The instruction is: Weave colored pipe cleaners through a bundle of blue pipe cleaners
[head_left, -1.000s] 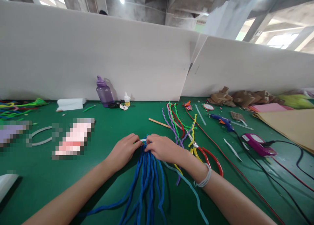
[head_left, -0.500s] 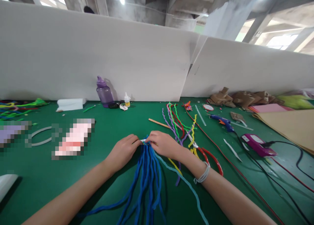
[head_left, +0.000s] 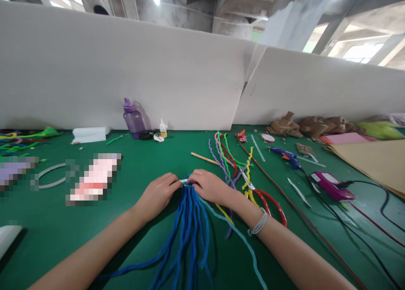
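A bundle of blue fuzzy pipe cleaners (head_left: pixel 190 222) hangs toward me from a short white strip (head_left: pixel 184 181) at its top. My left hand (head_left: pixel 159 193) is closed, pinching the strip's left end. With fingers bent together, my right hand (head_left: pixel 209 185) grips the strip's right end and the tops of the strands; its fingertips are partly hidden. One light blue pipe cleaner (head_left: pixel 245 238) trails from the bundle to the lower right, passing below my right wrist.
Right of my hands lie coloured twisted pipe cleaners (head_left: pixel 226 157), red-handled scissors (head_left: pixel 280 207), a blue glue gun (head_left: pixel 286 155) and a purple box (head_left: pixel 330 186) with cables. A purple bottle (head_left: pixel 134 121) and a small glue bottle (head_left: pixel 163 129) stand by the white partition (head_left: pixel 126 70).
Both hands keep their hold on the strip and bundle almost unmoved. The view has shifted very slightly, and a dark shape beyond the partition has moved left.
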The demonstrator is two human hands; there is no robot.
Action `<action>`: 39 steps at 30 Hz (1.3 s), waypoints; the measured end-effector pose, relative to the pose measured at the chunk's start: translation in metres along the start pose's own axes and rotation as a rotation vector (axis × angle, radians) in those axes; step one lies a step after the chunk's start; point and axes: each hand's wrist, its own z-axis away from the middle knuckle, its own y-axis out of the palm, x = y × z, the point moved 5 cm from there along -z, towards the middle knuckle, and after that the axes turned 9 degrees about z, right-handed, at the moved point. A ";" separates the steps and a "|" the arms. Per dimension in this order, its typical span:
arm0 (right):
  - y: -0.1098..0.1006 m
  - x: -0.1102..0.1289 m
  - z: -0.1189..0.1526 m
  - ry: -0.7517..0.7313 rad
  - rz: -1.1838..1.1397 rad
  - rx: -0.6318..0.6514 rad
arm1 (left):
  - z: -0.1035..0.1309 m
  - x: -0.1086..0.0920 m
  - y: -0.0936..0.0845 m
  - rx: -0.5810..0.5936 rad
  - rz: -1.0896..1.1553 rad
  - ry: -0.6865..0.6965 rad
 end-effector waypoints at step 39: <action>0.011 0.004 -0.001 0.085 0.122 -0.095 | -0.001 -0.002 -0.001 -0.010 -0.014 0.009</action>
